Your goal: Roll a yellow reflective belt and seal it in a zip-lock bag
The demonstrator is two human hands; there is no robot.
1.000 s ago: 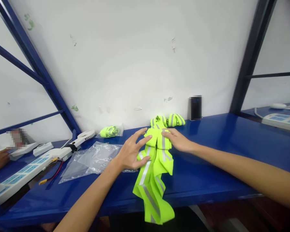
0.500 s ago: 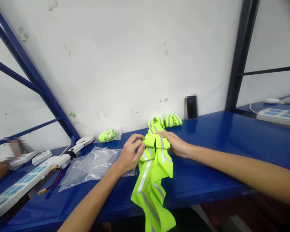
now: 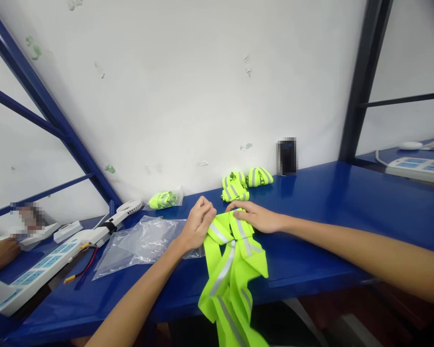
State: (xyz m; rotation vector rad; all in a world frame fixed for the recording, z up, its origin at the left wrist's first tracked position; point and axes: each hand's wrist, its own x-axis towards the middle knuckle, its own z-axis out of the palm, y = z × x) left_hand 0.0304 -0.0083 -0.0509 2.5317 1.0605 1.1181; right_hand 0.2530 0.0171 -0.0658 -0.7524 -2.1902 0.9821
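Note:
Yellow-green webbing with silver reflective stripes, a reflective strap [image 3: 235, 279], hangs in loose folds over the front edge of the blue table. My left hand [image 3: 199, 221] is closed on its upper left end, fingers curled in. On the upper right, my right hand [image 3: 255, 215] pinches the strap, thumb on the near side and fingers behind. Behind my hands lie rolled reflective straps [image 3: 235, 188], with another roll [image 3: 259, 177] beside them against the wall. A bagged reflective strap [image 3: 163, 200] lies farther left.
Clear plastic bags [image 3: 141, 246] lie left of my left hand. Beyond them are a white power strip [image 3: 43, 265], a small white fan [image 3: 129, 207] and a red-black cable [image 3: 85, 265]. A dark box [image 3: 287, 156] stands by the wall. Another person's hand [image 3: 3, 255] is at far left.
My hands have drawn the strap slightly towards me, away from the rolled straps behind. My left fingers have closed more tightly, and my right thumb now shows over the strap.

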